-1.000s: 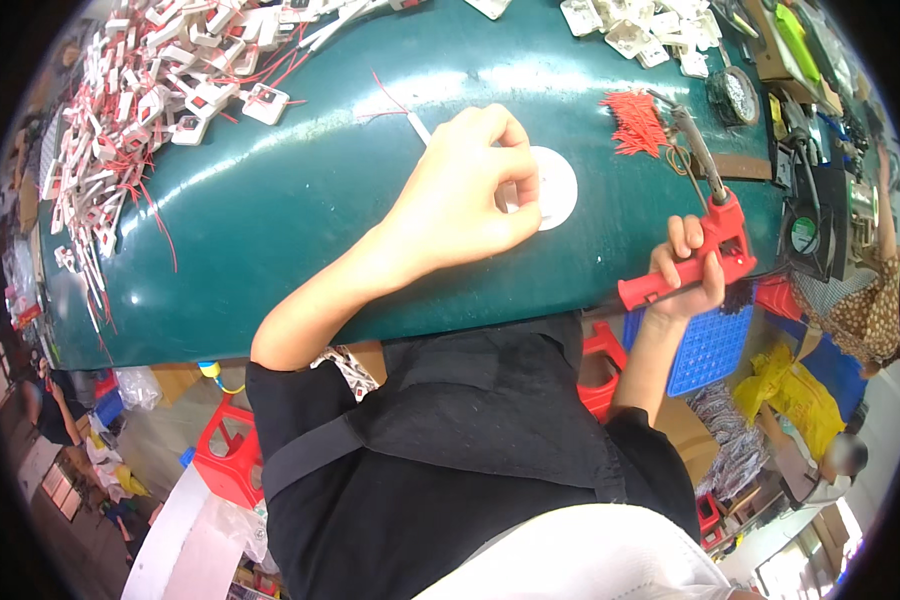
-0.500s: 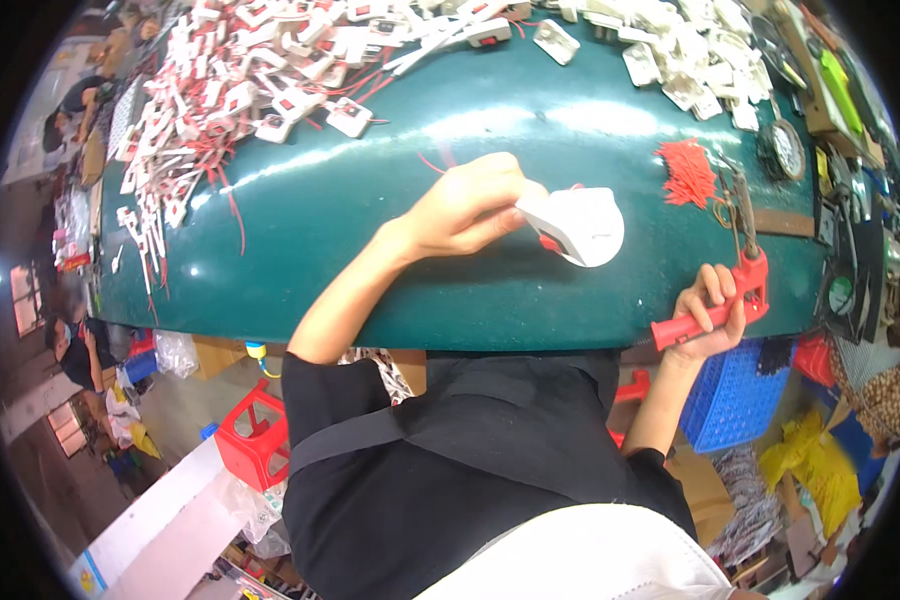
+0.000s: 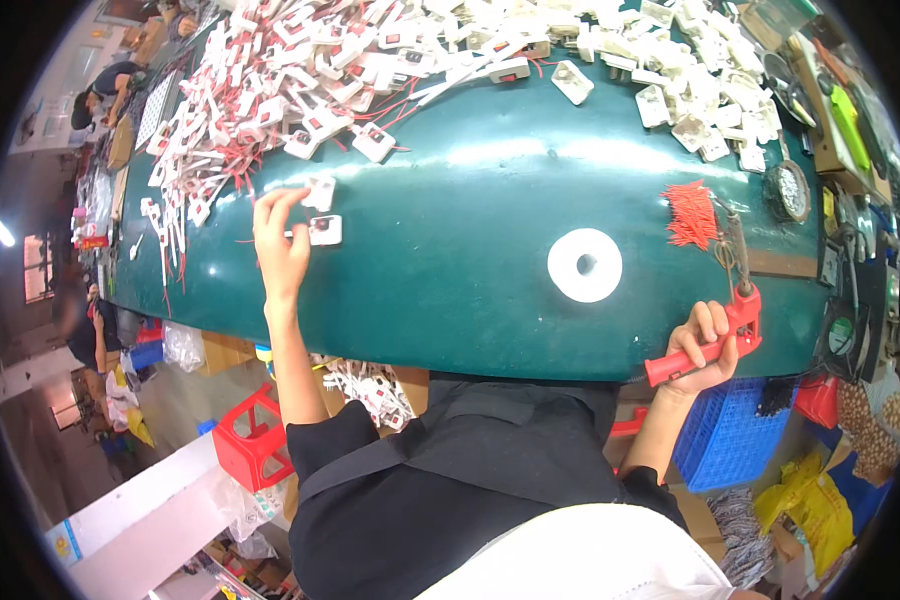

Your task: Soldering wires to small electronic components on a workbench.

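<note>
1. The right hand [image 3: 703, 343] is wrapped around a red-handled soldering gun [image 3: 708, 357], palm and fingers closed on the grip near the front edge of the green tabletop [image 3: 450, 270].
2. The gun's handle has its long axis slanting from lower left, at its butt, up to the right. From there the metal barrel [image 3: 740, 250] turns away from the person, pointing toward the far side with a slight lean left.
3. The barrel's far end is just right of the pile of short red pieces [image 3: 692, 214], above a brown strip [image 3: 782, 263].
4. The left hand [image 3: 285, 235] is out over the left part of the tabletop, fingers pointing away from the person; thumb and forefinger stand moderately apart with a visible gap.
5. A blurred white housing [image 3: 320, 193] is at the forefinger's tip; whether they touch, I cannot tell.
6. Just below it, beside the thumb, a white switch housing [image 3: 326, 230] with a dark red patch lies with its long axis running left to right.
7. A round white disc [image 3: 563, 265] lies right of centre, its central hole facing up.
8. Beyond the left hand spreads a heap of red-wired white switches [image 3: 300, 85]; cream-white shells [image 3: 710, 95] are piled at far right.
</note>
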Demonstrator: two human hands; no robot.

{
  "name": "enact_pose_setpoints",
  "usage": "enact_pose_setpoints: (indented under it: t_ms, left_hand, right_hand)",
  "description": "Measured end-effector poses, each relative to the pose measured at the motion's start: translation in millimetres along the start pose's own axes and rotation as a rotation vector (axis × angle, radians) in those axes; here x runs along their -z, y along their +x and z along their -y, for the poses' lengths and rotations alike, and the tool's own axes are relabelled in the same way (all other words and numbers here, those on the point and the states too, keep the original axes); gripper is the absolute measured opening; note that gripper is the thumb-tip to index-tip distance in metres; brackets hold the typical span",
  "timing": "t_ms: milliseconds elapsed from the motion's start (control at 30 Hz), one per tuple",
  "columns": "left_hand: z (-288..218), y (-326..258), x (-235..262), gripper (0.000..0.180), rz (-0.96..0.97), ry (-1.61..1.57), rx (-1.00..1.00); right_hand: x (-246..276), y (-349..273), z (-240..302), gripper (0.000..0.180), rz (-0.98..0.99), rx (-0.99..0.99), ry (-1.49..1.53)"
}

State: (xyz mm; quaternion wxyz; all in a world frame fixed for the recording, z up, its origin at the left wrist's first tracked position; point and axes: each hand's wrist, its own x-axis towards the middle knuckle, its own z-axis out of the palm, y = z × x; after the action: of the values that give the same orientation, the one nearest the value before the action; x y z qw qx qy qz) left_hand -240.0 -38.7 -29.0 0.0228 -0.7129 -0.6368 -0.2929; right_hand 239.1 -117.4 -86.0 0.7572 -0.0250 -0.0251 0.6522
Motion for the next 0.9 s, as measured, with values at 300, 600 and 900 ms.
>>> enact_pose_setpoints:
  t_ms: [300, 600, 900]
  left_hand:
    - [-163, 126, -159, 0.028, -0.025, 0.002, -0.751]
    - [-200, 101, -115, 0.013, 0.513, -1.134, 0.117]
    - [-198, 31, -83, 0.016, 0.802, -1.065, 0.330]
  right_hand:
    - [4, -4, 0, 0.035, 0.036, 0.009, -0.010]
    - [2, -3, 1, 0.042, 0.024, 0.015, 0.018]
    - [1, 2, -1, 0.038, 0.026, -0.012, -0.037]
